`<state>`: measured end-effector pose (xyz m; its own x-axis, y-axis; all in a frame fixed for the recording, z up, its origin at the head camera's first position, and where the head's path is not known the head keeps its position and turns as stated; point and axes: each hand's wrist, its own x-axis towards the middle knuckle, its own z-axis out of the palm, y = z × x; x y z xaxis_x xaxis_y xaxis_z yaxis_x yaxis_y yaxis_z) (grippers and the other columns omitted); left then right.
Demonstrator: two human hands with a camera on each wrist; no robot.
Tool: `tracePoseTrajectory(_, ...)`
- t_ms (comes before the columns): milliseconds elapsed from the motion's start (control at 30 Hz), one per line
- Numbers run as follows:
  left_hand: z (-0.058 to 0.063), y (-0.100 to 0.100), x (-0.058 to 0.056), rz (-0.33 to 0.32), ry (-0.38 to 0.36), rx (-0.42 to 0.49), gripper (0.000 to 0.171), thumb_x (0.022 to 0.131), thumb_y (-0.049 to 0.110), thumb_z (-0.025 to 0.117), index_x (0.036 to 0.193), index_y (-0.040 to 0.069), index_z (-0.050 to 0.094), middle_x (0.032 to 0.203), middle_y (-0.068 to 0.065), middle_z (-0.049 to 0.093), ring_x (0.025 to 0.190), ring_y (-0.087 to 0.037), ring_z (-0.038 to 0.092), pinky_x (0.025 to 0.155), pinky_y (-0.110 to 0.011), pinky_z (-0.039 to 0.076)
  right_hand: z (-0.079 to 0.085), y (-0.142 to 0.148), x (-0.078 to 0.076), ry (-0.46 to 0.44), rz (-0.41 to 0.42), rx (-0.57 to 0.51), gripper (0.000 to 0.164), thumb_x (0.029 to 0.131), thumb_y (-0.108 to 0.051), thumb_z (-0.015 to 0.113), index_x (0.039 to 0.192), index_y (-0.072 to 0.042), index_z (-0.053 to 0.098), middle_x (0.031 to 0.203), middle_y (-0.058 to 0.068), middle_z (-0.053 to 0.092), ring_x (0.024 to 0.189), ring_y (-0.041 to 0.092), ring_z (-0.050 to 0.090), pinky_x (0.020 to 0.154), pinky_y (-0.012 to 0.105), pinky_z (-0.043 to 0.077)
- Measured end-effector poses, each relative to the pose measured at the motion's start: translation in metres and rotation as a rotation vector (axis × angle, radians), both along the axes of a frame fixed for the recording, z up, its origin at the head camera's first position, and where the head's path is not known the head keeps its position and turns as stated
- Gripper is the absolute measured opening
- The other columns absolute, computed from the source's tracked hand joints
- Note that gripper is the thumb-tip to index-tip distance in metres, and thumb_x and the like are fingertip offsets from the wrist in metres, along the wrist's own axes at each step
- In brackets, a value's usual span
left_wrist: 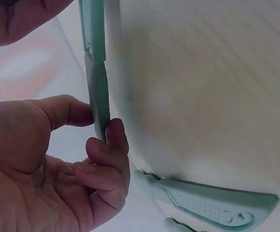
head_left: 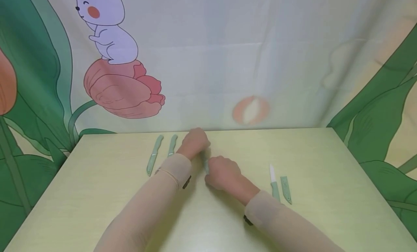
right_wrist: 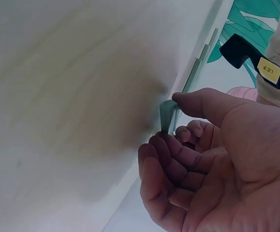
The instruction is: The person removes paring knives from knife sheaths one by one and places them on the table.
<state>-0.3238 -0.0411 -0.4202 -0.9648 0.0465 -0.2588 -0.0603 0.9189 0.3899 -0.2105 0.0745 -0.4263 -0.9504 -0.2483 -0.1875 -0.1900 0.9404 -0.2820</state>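
Observation:
Both hands are on one green knife in a sheath. The left hand [head_left: 194, 142], on the far side, pinches the knife handle [left_wrist: 99, 92] between thumb and fingers. Nearer the body, the right hand [head_left: 224, 172] pinches the light green sheath [right_wrist: 167, 116] at its end. In the left wrist view the sheath and handle form one line, and the blade is hidden. Right of the hands lie a bare knife [head_left: 275, 189] with a white blade and, beside it, a separate green sheath [head_left: 286, 189].
Two sheathed green knives, one at the left [head_left: 154, 158] and one partly covered by the left forearm [head_left: 173, 145], lie on the pale yellow table [head_left: 325, 165]. A printed curtain [head_left: 202, 64] hangs behind the table's far edge.

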Motion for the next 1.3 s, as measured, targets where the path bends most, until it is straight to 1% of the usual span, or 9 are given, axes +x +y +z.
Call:
tracePoseTrajectory(67,0.001,-0.002,-0.003,-0.006,-0.007,0.023,0.023,0.098,0.017,0.064,0.079,0.007,0.059,0.079,-0.007,0.054,0.067,-0.021,0.052,0.058,-0.033,0.044,0.001,0.002,-0.001,0.000,-0.014,-0.003,0.025,0.090,-0.022,0.073,0.076,-0.013,0.054,0.068,0.002,0.049,0.057,0.017,0.049,0.050,0.034,0.044)
tracePoseTrajectory(100,-0.008,-0.005,-0.012,-0.012,0.004,0.048,0.027,0.098,0.020,0.066,0.076,0.008,0.058,0.077,-0.006,0.052,0.064,-0.020,0.050,0.057,-0.032,0.042,0.001,0.003,-0.002,0.000,-0.022,-0.004,0.024,0.090,-0.022,0.073,0.078,-0.013,0.055,0.068,0.002,0.049,0.057,0.017,0.049,0.050,0.034,0.044)
tracePoseTrajectory(200,-0.004,-0.007,-0.013,-0.012,0.011,0.073,0.031,0.099,0.024,0.066,0.073,0.008,0.057,0.076,-0.005,0.052,0.065,-0.019,0.049,0.059,-0.031,0.042,0.005,0.006,-0.003,-0.010,-0.047,-0.022,0.022,0.090,-0.022,0.074,0.083,-0.011,0.057,0.070,0.003,0.052,0.058,0.018,0.050,0.051,0.034,0.045)
tracePoseTrajectory(300,0.004,-0.007,-0.008,0.002,0.031,0.082,0.031,0.100,0.025,0.066,0.075,0.006,0.062,0.076,-0.005,0.054,0.064,-0.017,0.048,0.059,-0.029,0.042,0.009,0.010,-0.003,-0.013,-0.073,-0.041,0.022,0.090,-0.022,0.077,0.088,-0.010,0.059,0.073,0.004,0.055,0.059,0.019,0.052,0.052,0.034,0.046)
tracePoseTrajectory(333,0.017,-0.005,0.001,0.014,0.023,0.070,0.029,0.101,0.023,0.065,0.080,0.004,0.064,0.078,-0.006,0.055,0.066,-0.017,0.049,0.061,-0.029,0.043,0.011,0.012,-0.003,-0.015,-0.081,-0.050,0.023,0.090,-0.023,0.078,0.089,-0.010,0.059,0.074,0.004,0.056,0.060,0.019,0.053,0.052,0.034,0.046)
tracePoseTrajectory(533,0.032,-0.005,0.010,0.053,0.020,0.110,0.026,0.102,0.026,0.066,0.092,0.002,0.063,0.080,-0.004,0.050,0.065,-0.014,0.045,0.057,-0.025,0.038,0.023,0.026,-0.001,-0.009,-0.094,-0.103,0.023,0.090,-0.018,0.078,0.089,-0.008,0.058,0.076,0.005,0.056,0.058,0.018,0.051,0.050,0.032,0.043)
tracePoseTrajectory(833,0.035,-0.016,0.014,0.087,0.041,0.309,0.024,0.099,0.021,0.069,0.088,0.000,0.074,0.083,-0.011,0.074,0.062,-0.014,0.050,0.057,-0.025,0.040,0.032,0.047,0.001,0.038,-0.076,-0.160,0.013,0.089,-0.010,0.073,0.089,-0.008,0.060,0.078,0.005,0.059,0.059,0.018,0.052,0.049,0.032,0.043)
tracePoseTrajectory(1000,0.034,-0.024,0.021,0.075,0.015,0.427,0.030,0.101,0.025,0.069,0.088,-0.001,0.077,0.082,-0.010,0.074,0.063,-0.014,0.052,0.058,-0.025,0.044,0.034,0.058,0.002,0.066,-0.079,-0.177,0.011,0.090,-0.009,0.073,0.098,-0.006,0.066,0.085,0.004,0.062,0.063,0.020,0.056,0.052,0.033,0.046)
tracePoseTrajectory(1300,0.034,-0.034,0.039,0.063,-0.053,0.614,0.033,0.105,0.030,0.069,0.115,-0.001,0.068,0.104,-0.013,0.079,0.085,-0.020,0.068,0.072,-0.028,0.055,0.034,0.077,0.004,0.155,-0.056,-0.155,0.019,0.090,-0.009,0.076,0.108,-0.007,0.072,0.092,0.001,0.065,0.072,0.020,0.058,0.058,0.035,0.049)
